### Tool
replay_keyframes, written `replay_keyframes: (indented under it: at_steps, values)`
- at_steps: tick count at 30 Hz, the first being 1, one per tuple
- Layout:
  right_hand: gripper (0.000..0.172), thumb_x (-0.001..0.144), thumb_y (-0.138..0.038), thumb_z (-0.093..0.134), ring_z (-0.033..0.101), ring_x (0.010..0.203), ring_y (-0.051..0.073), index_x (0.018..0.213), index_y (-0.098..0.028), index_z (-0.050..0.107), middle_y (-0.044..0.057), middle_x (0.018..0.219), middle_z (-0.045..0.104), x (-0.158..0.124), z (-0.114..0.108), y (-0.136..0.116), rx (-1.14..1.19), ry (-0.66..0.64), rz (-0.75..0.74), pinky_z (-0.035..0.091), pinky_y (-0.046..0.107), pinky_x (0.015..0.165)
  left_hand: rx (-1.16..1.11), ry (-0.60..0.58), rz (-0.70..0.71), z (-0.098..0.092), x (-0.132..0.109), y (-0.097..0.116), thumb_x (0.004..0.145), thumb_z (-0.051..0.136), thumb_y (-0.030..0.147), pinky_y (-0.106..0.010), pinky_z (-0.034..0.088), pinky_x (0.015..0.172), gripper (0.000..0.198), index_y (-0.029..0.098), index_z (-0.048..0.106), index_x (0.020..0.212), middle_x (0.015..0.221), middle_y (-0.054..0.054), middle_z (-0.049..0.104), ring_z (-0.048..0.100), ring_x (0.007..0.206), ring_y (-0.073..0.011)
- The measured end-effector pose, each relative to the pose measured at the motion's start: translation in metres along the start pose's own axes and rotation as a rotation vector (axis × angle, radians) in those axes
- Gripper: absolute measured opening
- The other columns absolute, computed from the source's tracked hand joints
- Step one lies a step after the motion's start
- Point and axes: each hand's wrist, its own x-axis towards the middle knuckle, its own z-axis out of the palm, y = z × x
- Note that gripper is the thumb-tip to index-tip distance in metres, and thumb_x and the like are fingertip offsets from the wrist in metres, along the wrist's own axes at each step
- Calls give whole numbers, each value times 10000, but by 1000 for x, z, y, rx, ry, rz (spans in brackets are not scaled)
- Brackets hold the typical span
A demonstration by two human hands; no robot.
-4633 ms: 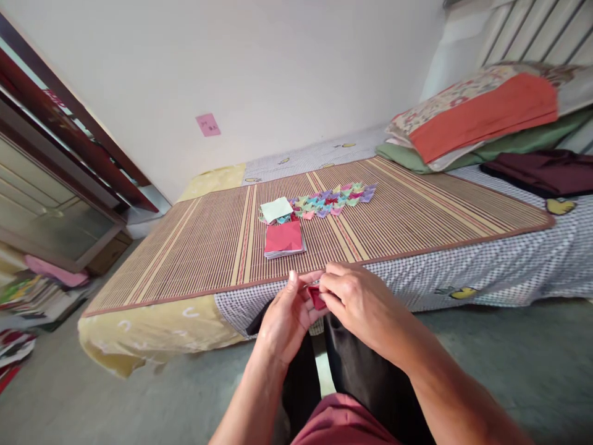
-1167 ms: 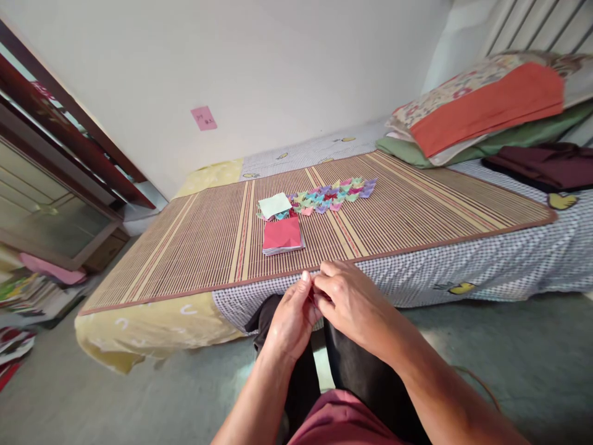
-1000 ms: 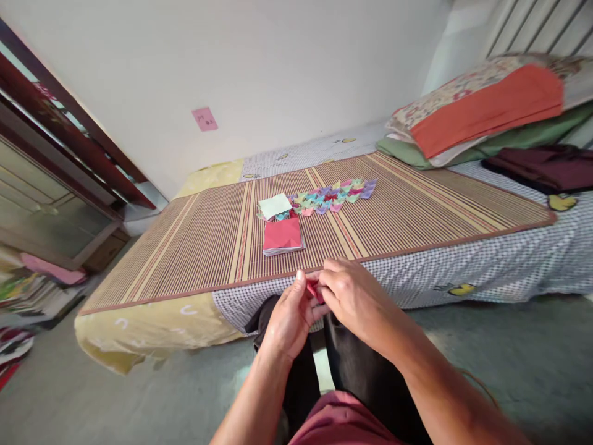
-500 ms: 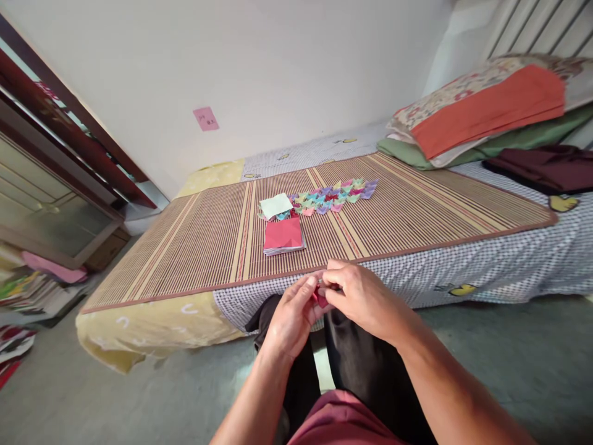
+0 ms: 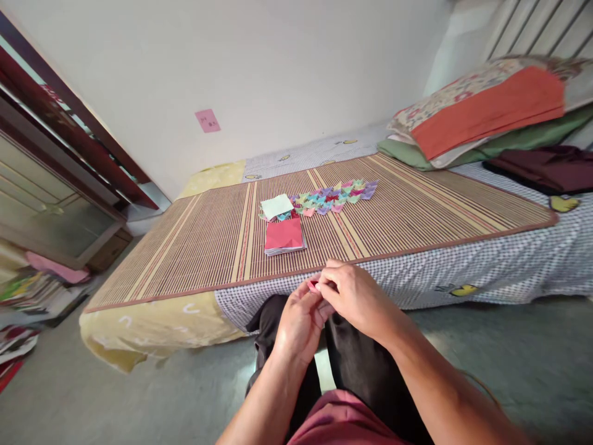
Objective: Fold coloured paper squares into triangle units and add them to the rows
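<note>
Between my two hands is a small piece of folded red paper (image 5: 313, 285), mostly covered by fingers. My left hand (image 5: 299, 318) is closed on its near side, thumb along the top. From the right, my right hand (image 5: 348, 289) pinches the same paper with thumb and fingertips. Both hands are above my knees at the bed's front edge. Just beyond them lies a stack of paper squares (image 5: 283, 235) with a red sheet on top. A pale green sheet (image 5: 277, 206) rests over the left end of rows of folded coloured paper pieces (image 5: 331, 199).
A striped bamboo mat (image 5: 208, 241) covers much of the bed. Folded bedding (image 5: 491, 114) and dark folded cloth (image 5: 542, 167) lie at the right. A wall stands behind, with a pink paper (image 5: 207, 120) on it. Books (image 5: 32, 290) are stacked at far left.
My left hand has turned and its thumb has moved over the red paper, so less of the paper shows. My right hand stays pinched at nearly the same place.
</note>
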Motion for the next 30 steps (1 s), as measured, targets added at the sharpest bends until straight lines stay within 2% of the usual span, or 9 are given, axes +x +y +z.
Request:
replay_keyframes:
  at_steps: [3, 7, 11, 16, 22, 26, 28, 30]
  values:
    - [272, 950, -25, 642, 611, 689, 126, 707, -140, 678, 20, 810, 637, 0, 1, 1, -15, -12, -5, 390, 255, 640, 13, 24, 13, 0, 1, -2, 647, 796, 126, -331, 601, 830, 328, 126, 757, 973, 876, -82, 781, 758, 913, -249]
    - [287, 942, -4, 627, 590, 659, 117, 690, -139, 651, 14, 794, 626, 1, 2, 2, -35, -10, -10, 368, 257, 619, 83, 13, 66, -3, 3, -9, 585, 723, 56, -292, 568, 795, 537, 147, 742, 1115, 886, -51, 775, 736, 867, -208]
    - [296, 952, -10, 610, 572, 652, 116, 690, -145, 633, 11, 795, 617, 2, 4, 2, -60, -2, -34, 362, 265, 628, 222, 12, 134, -9, 5, -14, 594, 659, 35, -254, 528, 721, 652, 159, 700, 1233, 889, -32, 761, 697, 802, -172]
    - [280, 966, -40, 616, 569, 663, 122, 709, -148, 636, 20, 824, 619, 1, 6, 5, -92, 4, -76, 358, 271, 628, 366, 13, 210, -15, 6, -12, 666, 675, 58, -234, 510, 690, 603, 161, 687, 1259, 914, -38, 764, 678, 794, -168]
    - [228, 980, -49, 614, 607, 725, 149, 781, -151, 659, 38, 864, 639, 2, 8, 7, -119, 22, -109, 389, 278, 665, 376, -9, 161, -15, 5, -8, 756, 712, 106, -293, 569, 802, 496, 175, 708, 1248, 1064, -84, 778, 720, 955, -227]
    - [276, 1000, -51, 604, 603, 720, 145, 749, -159, 637, 29, 852, 624, 1, 6, 7, -117, 22, -127, 391, 280, 669, 362, -57, 80, -16, 4, 7, 759, 774, 147, -323, 575, 819, 599, 172, 655, 1346, 941, -39, 762, 715, 833, -186]
    - [289, 1001, -48, 613, 594, 703, 137, 735, -160, 628, 20, 840, 611, 0, 6, 8, -113, 15, -144, 388, 277, 660, 357, -42, 89, -18, 3, 18, 763, 798, 192, -339, 578, 822, 614, 163, 645, 1357, 856, -23, 753, 714, 796, -182]
    - [287, 995, -50, 632, 587, 693, 138, 730, -159, 625, 18, 831, 604, -1, 7, 8, -119, 12, -157, 386, 277, 651, 384, -9, 135, -21, 4, 26, 777, 819, 240, -336, 581, 810, 546, 161, 672, 1297, 980, -82, 792, 738, 887, -216]
